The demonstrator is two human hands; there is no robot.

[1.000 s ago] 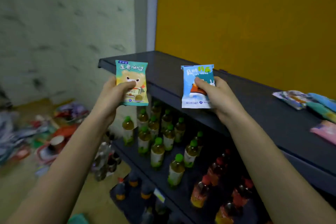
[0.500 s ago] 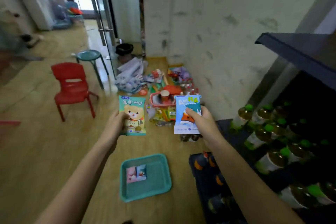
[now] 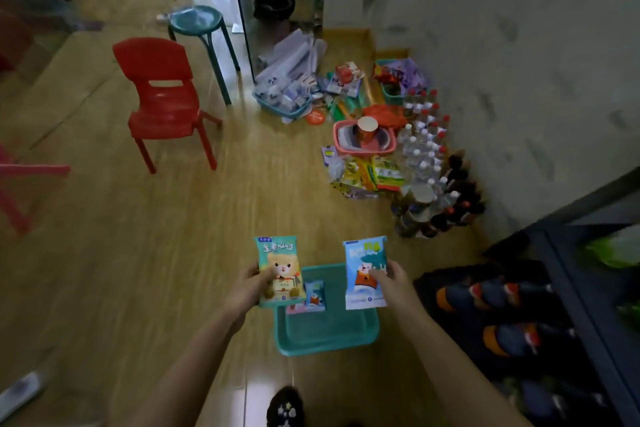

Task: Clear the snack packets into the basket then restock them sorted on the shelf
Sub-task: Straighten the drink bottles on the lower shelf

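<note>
My left hand (image 3: pixel 251 284) grips a teal snack packet (image 3: pixel 280 267) with a bear picture, held upright over the left rim of the teal basket (image 3: pixel 329 333) on the floor. My right hand (image 3: pixel 393 282) pinches a blue and white snack packet (image 3: pixel 363 267) over the basket's right side. Inside the basket lie a small blue packet (image 3: pixel 314 295) and a pink one, mostly hidden behind the teal packet. The dark shelf (image 3: pixel 568 274) stands at the right edge with bottles on its lower levels.
A red plastic chair (image 3: pixel 162 97) and a teal stool (image 3: pixel 201 28) stand on the wooden floor to the left. A heap of packets, bottles and a pink basket (image 3: pixel 363 142) lies along the wall ahead. My shoe (image 3: pixel 285 406) shows at the bottom.
My view swung from the top shelf down to the floor. Both hands carried their packets down and now hold them just over the teal basket.
</note>
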